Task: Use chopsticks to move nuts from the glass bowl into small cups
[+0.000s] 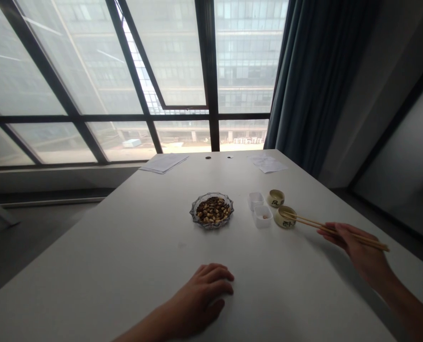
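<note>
My right hand is closed round a pair of wooden chopsticks. Their tips reach into the nearer of two small cream ceramic cups with dark characters; what the tips touch inside cannot be made out. Just behind it stands the other cup. Left of the cups are two small clear plastic boxes, the nearer box with a small brownish bit in it and the farther box. My left hand rests on the table, fingers loosely bent and apart, holding nothing.
A scalloped glass bowl of mixed nuts and dark seeds stands mid-table. Toward the far edge of the white table lie stacked papers at left and loose sheets at right. Windows and a dark curtain are beyond.
</note>
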A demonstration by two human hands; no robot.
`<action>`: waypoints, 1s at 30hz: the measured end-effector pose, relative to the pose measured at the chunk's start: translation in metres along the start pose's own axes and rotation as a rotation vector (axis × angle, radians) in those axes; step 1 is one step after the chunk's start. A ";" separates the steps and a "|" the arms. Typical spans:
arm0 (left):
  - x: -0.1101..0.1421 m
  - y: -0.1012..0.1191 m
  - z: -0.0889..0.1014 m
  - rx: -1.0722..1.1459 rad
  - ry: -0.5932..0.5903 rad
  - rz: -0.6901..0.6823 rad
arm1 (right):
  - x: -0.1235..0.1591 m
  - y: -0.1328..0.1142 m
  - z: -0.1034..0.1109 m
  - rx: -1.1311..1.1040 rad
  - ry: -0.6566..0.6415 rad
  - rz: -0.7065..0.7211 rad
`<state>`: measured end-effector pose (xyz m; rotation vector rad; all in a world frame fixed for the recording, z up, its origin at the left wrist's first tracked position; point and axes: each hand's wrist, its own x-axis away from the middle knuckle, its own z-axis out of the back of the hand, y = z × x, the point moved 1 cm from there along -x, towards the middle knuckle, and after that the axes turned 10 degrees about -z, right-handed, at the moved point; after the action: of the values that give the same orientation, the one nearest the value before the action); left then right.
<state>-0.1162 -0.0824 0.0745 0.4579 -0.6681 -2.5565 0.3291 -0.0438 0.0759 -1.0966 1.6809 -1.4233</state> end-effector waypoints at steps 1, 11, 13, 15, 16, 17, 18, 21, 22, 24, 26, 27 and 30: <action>0.000 0.000 0.000 -0.002 0.000 0.002 | 0.000 0.001 0.001 -0.010 0.005 -0.001; -0.001 0.001 0.002 -0.010 -0.002 -0.009 | 0.005 0.001 0.000 -0.038 0.003 0.043; -0.001 0.001 0.002 -0.011 -0.003 -0.012 | 0.006 -0.001 -0.001 -0.047 -0.024 0.041; -0.001 0.002 0.003 -0.016 -0.008 -0.013 | 0.009 -0.004 -0.005 -0.045 -0.055 0.041; -0.001 0.002 0.003 -0.018 -0.012 -0.013 | 0.010 -0.007 -0.008 -0.037 -0.074 0.042; -0.001 0.003 0.003 -0.019 -0.014 -0.012 | 0.012 -0.010 -0.012 -0.022 -0.099 0.041; -0.002 0.003 0.003 -0.019 -0.015 -0.011 | 0.014 -0.014 -0.018 -0.001 -0.131 0.039; -0.002 0.003 0.003 -0.018 -0.017 -0.010 | 0.021 -0.024 -0.046 0.098 -0.263 0.025; -0.002 0.003 0.003 -0.018 -0.017 -0.011 | 0.022 -0.026 -0.058 0.130 -0.303 0.028; -0.001 0.003 0.002 -0.016 -0.016 -0.010 | 0.022 -0.030 -0.086 0.179 -0.357 0.053; 0.000 0.002 0.001 -0.014 -0.010 -0.012 | 0.019 -0.029 -0.115 0.204 -0.400 0.089; 0.000 0.002 0.000 -0.012 -0.005 -0.012 | 0.017 -0.027 -0.129 0.211 -0.424 0.111; 0.001 0.001 -0.001 -0.014 0.002 -0.016 | 0.008 -0.018 -0.167 0.264 -0.523 0.203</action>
<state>-0.1162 -0.0835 0.0741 0.4633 -0.6484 -2.5730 0.1808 0.0181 0.1245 -1.0063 1.1589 -1.0728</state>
